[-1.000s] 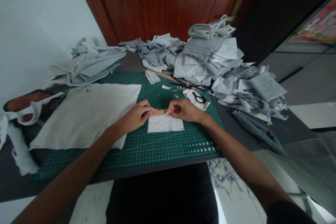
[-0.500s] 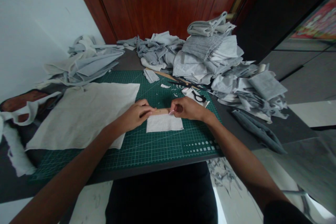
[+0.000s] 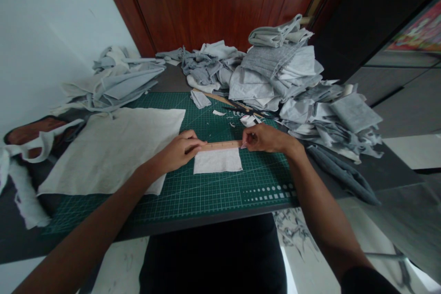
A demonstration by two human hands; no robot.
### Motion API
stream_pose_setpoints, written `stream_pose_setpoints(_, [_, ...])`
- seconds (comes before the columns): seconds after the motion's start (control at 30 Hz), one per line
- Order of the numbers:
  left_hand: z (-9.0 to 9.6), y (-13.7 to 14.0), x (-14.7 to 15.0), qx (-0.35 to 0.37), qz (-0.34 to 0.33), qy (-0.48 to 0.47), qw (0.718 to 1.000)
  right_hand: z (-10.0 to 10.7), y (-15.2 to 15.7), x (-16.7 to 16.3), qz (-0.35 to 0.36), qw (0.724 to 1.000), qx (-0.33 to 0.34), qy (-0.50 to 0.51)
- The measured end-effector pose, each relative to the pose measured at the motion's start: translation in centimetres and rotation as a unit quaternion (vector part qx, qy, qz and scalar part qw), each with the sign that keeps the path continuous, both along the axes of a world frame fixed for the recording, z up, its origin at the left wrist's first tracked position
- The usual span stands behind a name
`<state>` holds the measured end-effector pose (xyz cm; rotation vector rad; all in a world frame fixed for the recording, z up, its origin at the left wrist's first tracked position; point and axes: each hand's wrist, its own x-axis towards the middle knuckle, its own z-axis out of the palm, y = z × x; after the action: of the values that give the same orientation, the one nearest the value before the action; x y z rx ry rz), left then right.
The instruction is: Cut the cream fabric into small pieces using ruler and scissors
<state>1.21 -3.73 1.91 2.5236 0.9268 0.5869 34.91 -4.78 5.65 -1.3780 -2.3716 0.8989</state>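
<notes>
A short wooden ruler (image 3: 222,145) lies along the top edge of a small off-white cloth piece (image 3: 218,161) on the green cutting mat (image 3: 206,193). With its fingertips, my left hand (image 3: 182,149) pins the ruler's left end. My right hand (image 3: 263,138) is closed in a pinch at the ruler's right end, beside the cloth's upper right corner. A thin pale pinkish thing (image 3: 244,145) shows at those fingertips, too small to name. A large cream cloth (image 3: 120,151) lies flat to the left, partly behind my left forearm.
Black scissors (image 3: 246,110) and a longer wooden ruler (image 3: 215,96) lie at the mat's back edge, with cloth scraps (image 3: 200,99) nearby. Grey fabric is piled at the back right (image 3: 272,69) and back left (image 3: 117,82). Cut strips (image 3: 292,229) litter the floor.
My right hand has slid rightward along the ruler with the pale thing, uncovering more of the ruler. My left hand still presses the ruler's left end.
</notes>
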Motion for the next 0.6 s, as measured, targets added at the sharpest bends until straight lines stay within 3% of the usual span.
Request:
stream_pose_setpoints(0.17, [0.3, 0.1, -0.9, 0.027, 0.004, 0.054, 0.998, 0.5, -0.1, 0.1, 0.016, 0.998, -0.031, 0.050])
stream_pose_setpoints(0.37, [1.0, 0.7, -2.2, 0.033, 0.009, 0.096, 0.995, -0.9, 1.2, -1.4, -0.077, 0.979, 0.119, 0.147])
stream_pose_setpoints(0.47, [1.0, 0.8, -2.1, 0.053, 0.009, 0.075, 0.996, -2.6, 2.0, -2.0, -0.116, 0.969, 0.144, 0.162])
stream_pose_setpoints(0.6, [0.6, 0.9, -2.1, 0.091, 0.044, 0.083, 0.991, -4.0, 2.4, -2.4, -0.107, 0.973, 0.130, 0.159])
